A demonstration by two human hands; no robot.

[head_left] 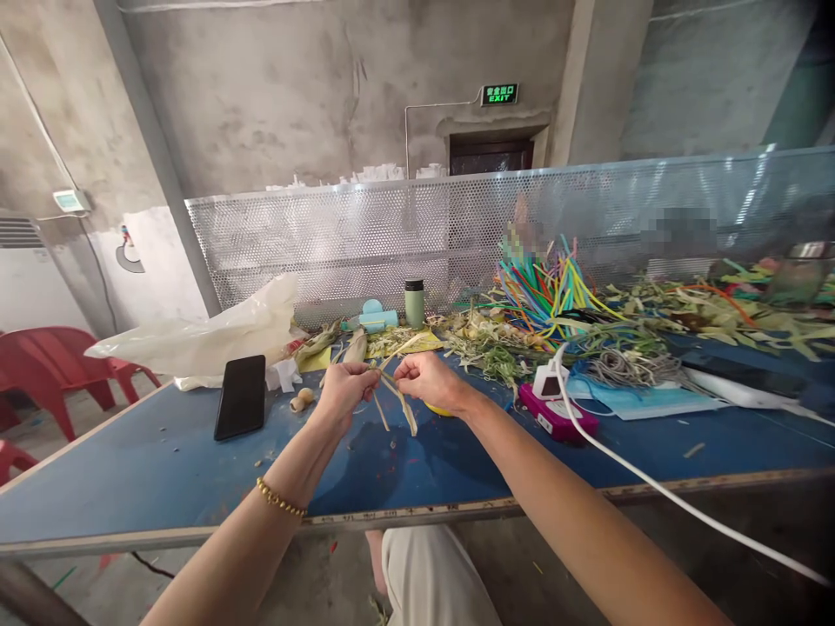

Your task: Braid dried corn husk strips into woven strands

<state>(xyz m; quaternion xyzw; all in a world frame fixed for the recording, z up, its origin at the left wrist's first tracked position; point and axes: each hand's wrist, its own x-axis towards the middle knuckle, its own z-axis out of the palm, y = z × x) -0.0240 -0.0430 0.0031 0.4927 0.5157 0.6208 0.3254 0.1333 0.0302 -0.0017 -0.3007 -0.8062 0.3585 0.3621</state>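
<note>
Both hands meet over the middle of the blue table [196, 482], a little above its surface. My left hand [347, 389] pinches pale dried leaf strips [405, 410] between thumb and forefinger. From the right, my right hand [430, 381] has its fingers closed on the same strips. Two ends hang down between the hands, and others stick out above them. Part of a small yellow round thing [440, 409] shows beneath my right hand. What exactly lies between the fingertips is too small to make out.
A black phone [240, 397] lies left of my hands, near a plastic bag [215, 335]. Behind stand a green bottle [414, 304] and heaps of leaf scraps [489, 343]. To the right are colored wires [554, 287], a magenta box [557, 416] and a white cable [639, 469].
</note>
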